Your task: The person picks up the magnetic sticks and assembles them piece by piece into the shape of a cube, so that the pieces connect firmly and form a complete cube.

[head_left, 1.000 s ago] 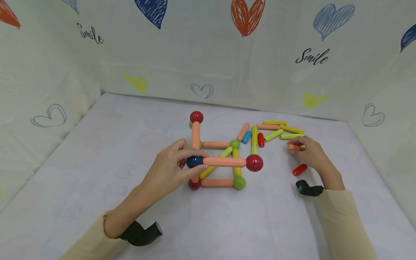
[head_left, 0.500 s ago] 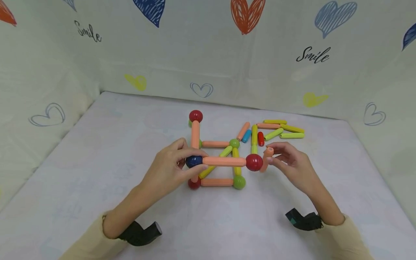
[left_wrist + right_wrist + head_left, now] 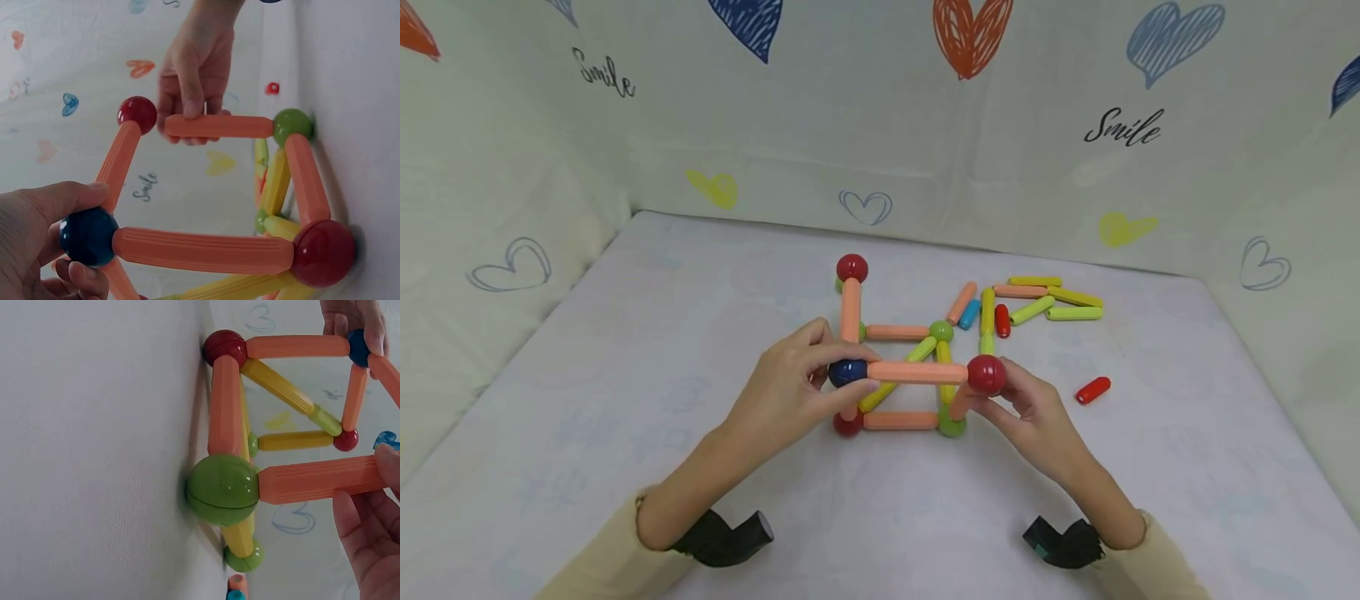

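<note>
A frame of magnetic rods and balls stands on the table. My left hand (image 3: pixel 793 375) pinches its raised dark blue ball (image 3: pixel 847 372) between thumb and fingers. From that ball an orange rod (image 3: pixel 917 372) runs right to a raised red ball (image 3: pixel 986 375). My right hand (image 3: pixel 1037 421) grips another orange rod (image 3: pixel 319 480) near its upper end. That rod's lower end meets the green ball (image 3: pixel 223 489) at the front right corner. In the left wrist view, its upper end sits just short of the red ball (image 3: pixel 137 115). A front red ball (image 3: pixel 324 253) rests on the table below the blue one.
Loose rods in several colours, among them a yellow rod (image 3: pixel 1073 297) and a blue rod (image 3: pixel 969 314), lie at the back right. One short red rod (image 3: pixel 1093 390) lies apart, right of my right hand. A patterned cloth wall (image 3: pixel 985 167) rises behind the table (image 3: pixel 700 275).
My right hand has carried the orange rod leftward from the right side to the front right green ball, turning it upright. My left hand has stayed on the blue ball.
</note>
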{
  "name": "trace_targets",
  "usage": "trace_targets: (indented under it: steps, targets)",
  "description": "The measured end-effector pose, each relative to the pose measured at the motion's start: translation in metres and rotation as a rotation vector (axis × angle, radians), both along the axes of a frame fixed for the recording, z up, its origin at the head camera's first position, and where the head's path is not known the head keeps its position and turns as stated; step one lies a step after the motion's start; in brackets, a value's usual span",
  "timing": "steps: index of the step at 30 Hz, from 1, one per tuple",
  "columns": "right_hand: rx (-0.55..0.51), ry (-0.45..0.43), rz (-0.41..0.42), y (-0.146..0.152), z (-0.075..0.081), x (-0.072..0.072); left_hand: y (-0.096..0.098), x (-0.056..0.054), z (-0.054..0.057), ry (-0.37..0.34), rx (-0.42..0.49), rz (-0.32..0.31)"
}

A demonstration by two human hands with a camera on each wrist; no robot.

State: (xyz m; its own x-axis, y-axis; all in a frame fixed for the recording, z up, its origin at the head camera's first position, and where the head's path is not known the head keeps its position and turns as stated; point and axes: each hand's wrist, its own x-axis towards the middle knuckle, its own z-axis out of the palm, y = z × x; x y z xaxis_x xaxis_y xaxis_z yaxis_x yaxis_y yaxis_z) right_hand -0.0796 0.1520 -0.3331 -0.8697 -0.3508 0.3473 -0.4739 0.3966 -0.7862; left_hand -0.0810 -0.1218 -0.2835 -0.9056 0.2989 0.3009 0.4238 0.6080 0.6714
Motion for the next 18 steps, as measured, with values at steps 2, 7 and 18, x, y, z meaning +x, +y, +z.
trace_targets:
  steps: [2, 7, 18]
  targets:
    - [0.008, 0.022, 0.021, -0.0022, 0.0000, 0.0006, -0.0002, 0.0001, -0.0001, 0.000, 0.000, 0.002]
    - [-0.002, 0.060, 0.050, -0.0050, -0.0002, 0.0026, -0.0006, 0.0003, -0.0002, 0.005, -0.004, 0.004]
    - [-0.003, 0.014, 0.003, -0.0004, -0.0015, 0.0015, 0.0010, 0.0012, 0.0006, -0.001, -0.038, 0.020]
